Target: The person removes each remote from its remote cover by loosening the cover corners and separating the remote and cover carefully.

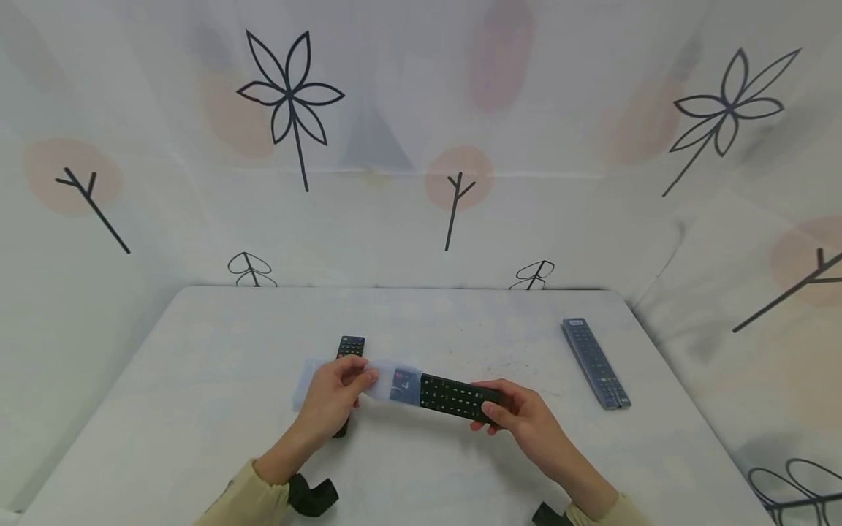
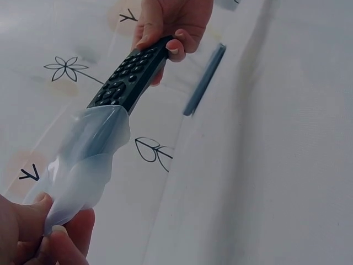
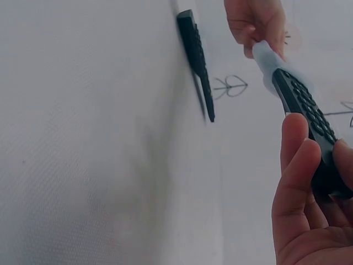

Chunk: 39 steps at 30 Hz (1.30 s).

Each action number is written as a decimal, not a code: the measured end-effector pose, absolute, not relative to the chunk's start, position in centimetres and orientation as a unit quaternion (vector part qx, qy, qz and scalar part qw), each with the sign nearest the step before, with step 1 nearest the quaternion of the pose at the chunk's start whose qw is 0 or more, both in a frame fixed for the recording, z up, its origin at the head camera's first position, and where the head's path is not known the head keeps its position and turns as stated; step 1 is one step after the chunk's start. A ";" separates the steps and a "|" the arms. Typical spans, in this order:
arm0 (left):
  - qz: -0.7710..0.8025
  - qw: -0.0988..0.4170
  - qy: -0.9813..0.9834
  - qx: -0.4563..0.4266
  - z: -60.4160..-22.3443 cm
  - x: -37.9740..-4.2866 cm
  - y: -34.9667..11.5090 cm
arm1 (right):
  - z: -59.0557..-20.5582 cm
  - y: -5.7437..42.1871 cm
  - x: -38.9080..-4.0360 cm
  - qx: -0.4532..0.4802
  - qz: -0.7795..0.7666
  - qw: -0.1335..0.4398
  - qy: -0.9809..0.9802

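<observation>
My right hand (image 1: 526,416) grips the near end of a black remote control (image 1: 457,394), thumb over its buttons, fingers beneath. A translucent plastic sleeve (image 1: 377,381) covers the remote's other end, while the buttons toward the right hand are bare. At the sleeve's far end, my left hand (image 1: 335,394) pinches the plastic between thumb and fingers, as the left wrist view shows on the sleeve (image 2: 83,171). Both hands hold the remote and sleeve above the table. Beneath the left hand lies a second black remote (image 1: 351,345), partly hidden by that hand.
On the right side of the white table (image 1: 217,351) lies a bluish-looking remote (image 1: 595,363), apparently in a plastic cover. A pale translucent sheet (image 1: 302,383) shows left of the left hand, partly hidden. A patterned cloth wall (image 1: 395,234) stands behind the table.
</observation>
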State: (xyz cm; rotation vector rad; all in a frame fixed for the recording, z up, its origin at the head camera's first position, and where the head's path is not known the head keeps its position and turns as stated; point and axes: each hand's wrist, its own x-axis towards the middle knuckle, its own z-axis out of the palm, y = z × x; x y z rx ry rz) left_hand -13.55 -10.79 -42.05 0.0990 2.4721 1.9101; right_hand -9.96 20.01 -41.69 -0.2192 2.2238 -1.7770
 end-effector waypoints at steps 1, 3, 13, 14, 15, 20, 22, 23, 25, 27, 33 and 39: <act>0.612 0.008 0.790 0.030 -42.1 -13.6 -10.8 | -41.7 20.0 -9.9 -0.073 -0.616 0.142 0.771; 0.614 0.008 0.789 0.027 -42.1 -13.6 -10.9 | -41.7 20.1 -9.9 -0.068 -0.618 0.141 0.771; 0.619 -0.001 0.785 0.023 -42.5 -13.6 -11.1 | -41.7 20.1 -9.7 -0.062 -0.619 0.139 0.771; 0.620 -0.001 0.785 0.022 -42.5 -13.6 -11.1 | -41.7 20.1 -9.7 -0.061 -0.618 0.139 0.772; 0.620 0.000 0.785 0.020 -42.5 -13.7 -11.1 | -41.7 20.1 -9.7 -0.060 -0.617 0.140 0.772; 0.621 0.001 0.783 0.016 -42.6 -13.8 -11.3 | -41.7 20.2 -9.8 -0.061 -0.615 0.138 0.774; 0.622 -0.001 0.783 0.018 -42.5 -13.8 -11.3 | -41.7 20.3 -9.9 -0.063 -0.615 0.137 0.774; 0.622 -0.001 0.783 0.018 -42.5 -13.8 -11.3 | -41.7 20.3 -9.9 -0.064 -0.615 0.136 0.774; 0.622 -0.003 0.783 0.018 -42.5 -13.8 -11.3 | -41.7 20.3 -10.0 -0.065 -0.614 0.135 0.775; 0.620 -0.005 0.784 0.018 -42.5 -13.8 -11.2 | -41.8 20.4 -10.0 -0.065 -0.613 0.135 0.776; 0.616 -0.011 0.787 0.018 -42.6 -13.7 -11.1 | -41.9 20.5 -10.0 -0.063 -0.617 0.135 0.773; 0.615 -0.015 0.788 0.021 -42.4 -13.8 -11.2 | -41.9 20.5 -10.1 -0.058 -0.620 0.132 0.771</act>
